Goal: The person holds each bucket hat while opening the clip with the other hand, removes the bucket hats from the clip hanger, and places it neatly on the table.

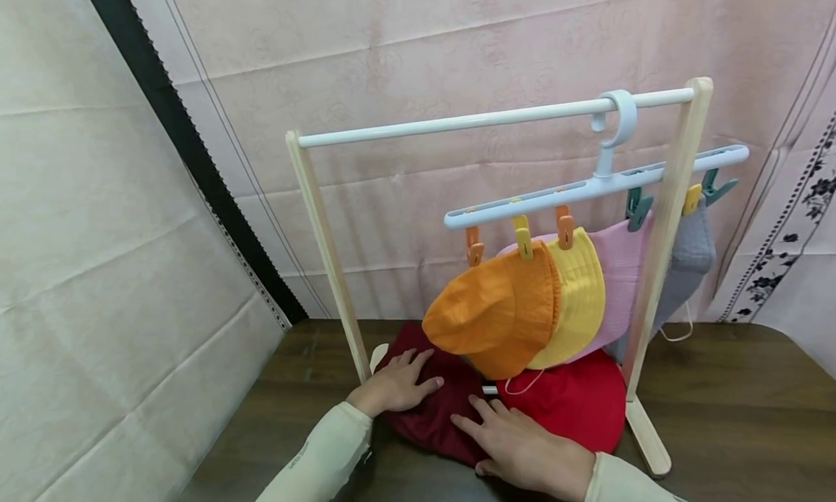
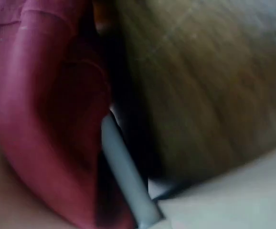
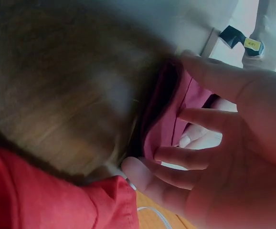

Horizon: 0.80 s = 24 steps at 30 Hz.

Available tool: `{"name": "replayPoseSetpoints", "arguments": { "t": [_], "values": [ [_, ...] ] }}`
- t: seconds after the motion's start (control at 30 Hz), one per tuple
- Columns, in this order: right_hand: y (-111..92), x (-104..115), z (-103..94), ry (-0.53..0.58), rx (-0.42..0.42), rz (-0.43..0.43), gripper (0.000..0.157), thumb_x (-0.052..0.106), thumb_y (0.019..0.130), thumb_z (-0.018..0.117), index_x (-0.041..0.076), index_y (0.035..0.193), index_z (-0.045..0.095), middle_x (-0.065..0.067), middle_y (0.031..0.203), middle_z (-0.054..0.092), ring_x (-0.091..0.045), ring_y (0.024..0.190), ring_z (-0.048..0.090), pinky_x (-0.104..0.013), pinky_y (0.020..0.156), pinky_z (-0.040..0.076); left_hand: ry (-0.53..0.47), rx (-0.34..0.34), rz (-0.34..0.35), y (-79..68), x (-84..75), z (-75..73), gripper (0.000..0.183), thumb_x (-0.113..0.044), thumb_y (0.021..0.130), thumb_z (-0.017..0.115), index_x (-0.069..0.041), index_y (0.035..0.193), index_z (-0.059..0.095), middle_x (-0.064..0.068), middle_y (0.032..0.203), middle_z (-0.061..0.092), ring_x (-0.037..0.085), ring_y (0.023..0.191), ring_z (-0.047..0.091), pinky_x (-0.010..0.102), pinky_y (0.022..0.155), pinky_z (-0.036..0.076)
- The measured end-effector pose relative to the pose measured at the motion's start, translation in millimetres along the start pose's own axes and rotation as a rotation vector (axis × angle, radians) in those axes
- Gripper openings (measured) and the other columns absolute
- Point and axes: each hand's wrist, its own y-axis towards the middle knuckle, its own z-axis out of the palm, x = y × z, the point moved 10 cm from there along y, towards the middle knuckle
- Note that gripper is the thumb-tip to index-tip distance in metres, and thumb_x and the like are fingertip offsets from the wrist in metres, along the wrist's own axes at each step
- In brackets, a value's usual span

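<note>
Spreading its loosely bent fingers, the right hand is touching the near side of a soft maroon hat, while the left hand is lying unclenched across the hat's left part, fingers extended. Rounded and creased, the maroon hat is sitting on the wood-grained counter, within the stand, its stitched seams showing at the wrist views. Just to its right, a smooth red hat is bulging in a dome, a thin white cord curving over its far edge. Pale, round-ended wooden posts are carrying a slim white rod. Hanging beneath a light-blue hanger by small clips, an orange hat, a yellow one with a ribbed brim, a textured pink one and a grey one are overlapping in a row. Behind, creased pinkish cloth is forming the backdrop.
</note>
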Motion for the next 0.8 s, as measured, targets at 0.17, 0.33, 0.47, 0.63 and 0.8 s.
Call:
{"name": "replayPoseSetpoints", "arguments": {
  "t": [0.17,0.33,0.47,0.63,0.8],
  "values": [
    [1,-1,2.1,-0.037,0.027,0.026,0.062,0.035,0.093,0.082,0.026,0.15,0.059,-0.017,0.154,0.053,-0.037,0.133,0.055,-0.056,0.104,0.052,0.134,0.023,-0.001,0.3,-1.9,1.4,0.074,-0.062,0.109,0.039,-0.018,0.169,0.028,0.018,0.171,0.027,0.043,0.156,0.03,0.06,0.124,0.028],
    [1,-3,9.9,-0.056,0.082,0.058,0.06,0.039,0.095,0.078,0.032,0.151,0.058,-0.011,0.157,0.052,-0.037,0.142,0.049,-0.057,0.111,0.046,0.348,0.027,-0.064,-15.8,-10.9,-3.6,0.078,-0.062,0.106,0.048,-0.019,0.168,0.029,0.011,0.172,0.029,0.038,0.158,0.026,0.06,0.125,0.024],
    [-1,-3,13.8,-0.081,0.1,0.062,0.062,0.042,0.096,0.076,0.033,0.154,0.055,-0.01,0.159,0.05,-0.037,0.149,0.041,-0.057,0.115,0.042,0.577,-0.017,-0.068,-30.8,-29.2,-6.0,0.076,-0.062,0.104,0.053,-0.015,0.162,0.043,0.009,0.166,0.04,0.032,0.154,0.035,0.052,0.123,0.032],
    [-3,-3,13.6,-0.09,0.121,0.053,0.065,0.044,0.097,0.074,0.031,0.157,0.052,-0.011,0.163,0.045,-0.036,0.156,0.032,-0.057,0.121,0.034,0.626,-0.035,-0.05,-37.3,-42.7,-5.9,0.07,-0.056,0.104,0.057,-0.007,0.154,0.054,0.013,0.157,0.05,0.03,0.145,0.044,0.044,0.115,0.042],
    [-4,-2,15.6,-0.07,0.15,0.039,0.068,0.046,0.097,0.074,0.031,0.159,0.049,-0.011,0.166,0.041,-0.034,0.158,0.028,-0.059,0.123,0.03,0.356,0.074,-0.018,-31.8,-28.9,4.9,0.071,-0.048,0.105,0.06,-0.002,0.157,0.046,0.018,0.159,0.047,0.036,0.149,0.042,0.047,0.12,0.038]
  ]
}}
